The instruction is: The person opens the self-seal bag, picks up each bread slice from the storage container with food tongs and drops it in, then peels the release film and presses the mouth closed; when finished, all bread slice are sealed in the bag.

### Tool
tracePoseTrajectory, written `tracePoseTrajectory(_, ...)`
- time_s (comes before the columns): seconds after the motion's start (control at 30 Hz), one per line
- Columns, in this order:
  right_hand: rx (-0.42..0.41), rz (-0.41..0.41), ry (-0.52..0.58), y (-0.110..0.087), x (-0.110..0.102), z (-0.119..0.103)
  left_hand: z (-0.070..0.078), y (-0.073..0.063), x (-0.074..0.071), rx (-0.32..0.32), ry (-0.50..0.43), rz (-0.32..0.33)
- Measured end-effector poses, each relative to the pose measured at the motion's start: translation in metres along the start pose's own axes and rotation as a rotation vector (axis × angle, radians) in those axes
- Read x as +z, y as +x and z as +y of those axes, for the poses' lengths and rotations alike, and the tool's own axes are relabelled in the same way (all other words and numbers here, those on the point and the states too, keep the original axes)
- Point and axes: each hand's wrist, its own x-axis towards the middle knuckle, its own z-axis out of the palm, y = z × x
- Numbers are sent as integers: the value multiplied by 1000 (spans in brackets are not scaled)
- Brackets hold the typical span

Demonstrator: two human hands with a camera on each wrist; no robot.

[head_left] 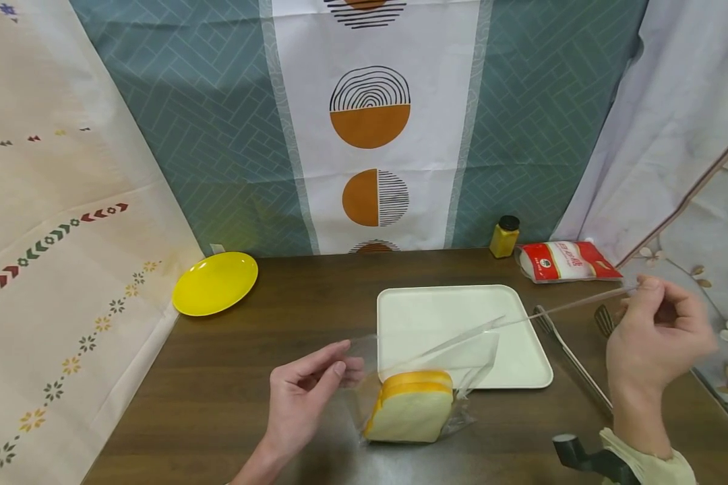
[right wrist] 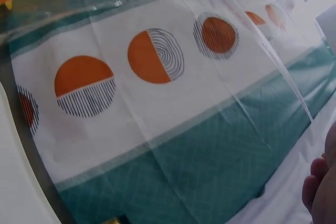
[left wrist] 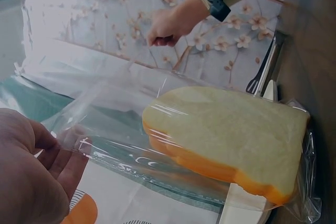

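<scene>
Two or more slices of bread [head_left: 411, 411] sit in a clear plastic bag [head_left: 476, 360] in front of the white tray. At the bag's left upper corner, my left hand [head_left: 309, 387] pinches the film between thumb and fingers, seen closer in the left wrist view. My right hand [head_left: 661, 333], raised at the right, grips the end of a thin clear strip [head_left: 570, 305]. That strip stretches taut from the bag's top edge; small print shows on it in the right wrist view. Through the film, the bread's orange crust [left wrist: 194, 163] and pale face are visible.
Behind the bag lies a white tray [head_left: 449, 303]. Tongs [head_left: 576, 360] rest right of it, under my right arm. A yellow plate [head_left: 215, 283] is at the back left. A yellow black-capped bottle [head_left: 505, 237] and a red-and-white packet [head_left: 570, 261] are at the back right.
</scene>
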Motion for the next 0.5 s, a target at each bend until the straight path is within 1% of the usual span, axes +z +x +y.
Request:
tracePoseTrajectory(0.13,5,17,53,9,-6,3,-1,0,1,15,-4,-1)
tracePoseTrajectory(0.3,47,32,44,16,-14,9,-1,0,1,28,-3,-1)
tracePoseTrajectory(0.33,52,34,33,17,-15,10,-1,0,1,30,-3,-2)
tracePoseTrajectory(0.4,31,30,-38,19,-18,11,-1,0,1,30,-7,-4)
tracePoseTrajectory(0.5,-25,20,-123,19,-21,13,-2,0,1,34,-11,-7)
